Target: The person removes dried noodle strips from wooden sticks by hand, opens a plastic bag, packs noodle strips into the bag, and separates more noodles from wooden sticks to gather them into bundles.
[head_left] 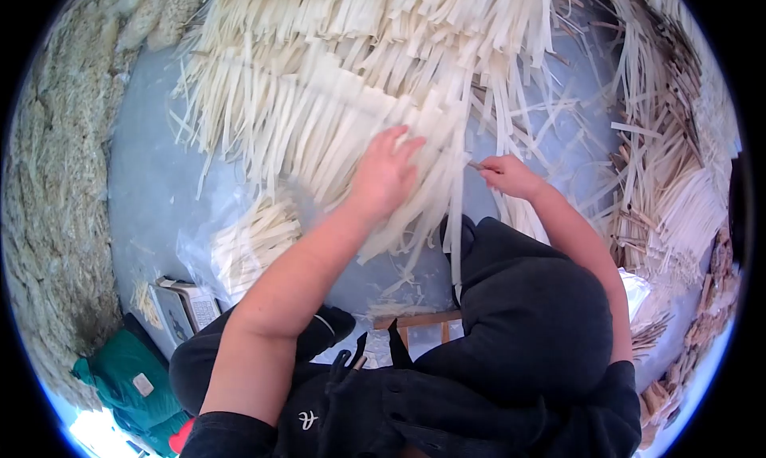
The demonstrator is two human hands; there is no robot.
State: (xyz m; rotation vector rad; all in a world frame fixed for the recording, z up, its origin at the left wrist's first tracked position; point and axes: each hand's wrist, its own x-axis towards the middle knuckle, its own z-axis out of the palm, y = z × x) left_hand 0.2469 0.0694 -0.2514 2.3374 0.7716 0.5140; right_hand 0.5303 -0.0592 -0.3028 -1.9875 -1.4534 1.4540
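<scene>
Pale flat strips (319, 131) lie in overlapping rows across the grey floor sheet. Over their lower part is my left hand (387, 171), slightly blurred, with its fingers apart and nothing seen between them. To the right, my right hand (511, 176) is closed in a pinch on a thin brown stick (476, 165), which points left toward the strips. One long pale strip (456, 211) hangs down between my two hands, beside my dark-clothed knee.
A clear plastic bag (247, 250) of strips and a box-like object (183, 306) lie at the left. A green cloth item (132, 386) is lower left. A wooden frame edge (419, 319) stands between my legs. Piled strips and brown sticks (638, 227) line the right side.
</scene>
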